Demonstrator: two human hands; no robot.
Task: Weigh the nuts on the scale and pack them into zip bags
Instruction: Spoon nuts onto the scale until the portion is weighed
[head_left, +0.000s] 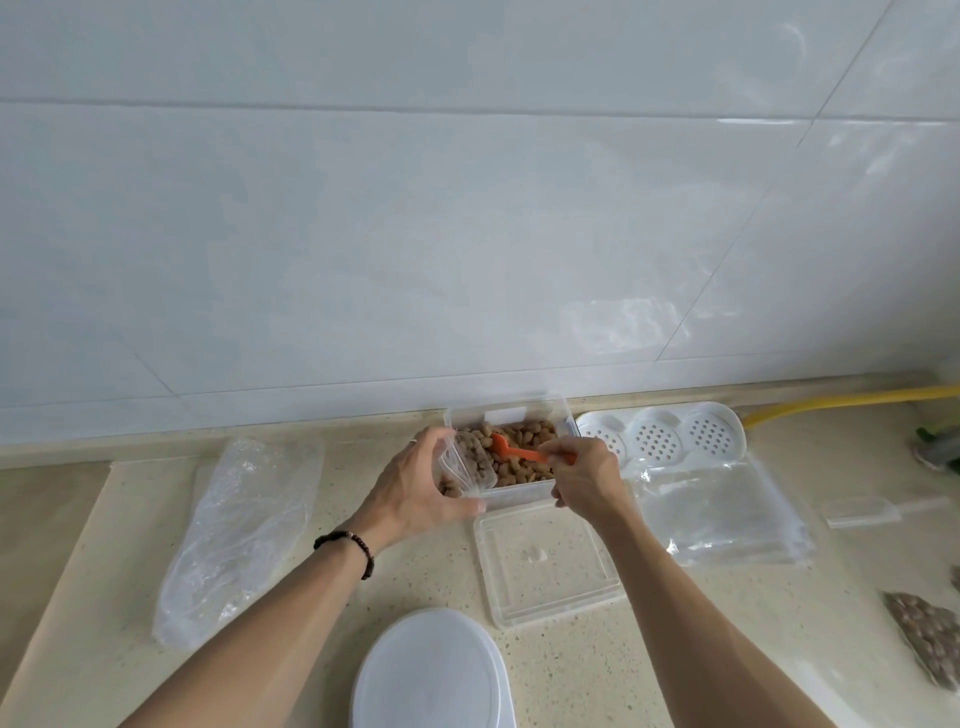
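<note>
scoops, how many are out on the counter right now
2: the orange scoop held by the right hand over the nut container, and a clear scoop lying at the far right.

Honestly nothing readable here. The clear box of nuts (511, 447) at the back edge of the surface (405, 582) has a small white sticker on its far wall, but it looks blank or too blurry to tell. No brand, number or print shows on the bags, the lids or the white round thing at the front edge.
</note>
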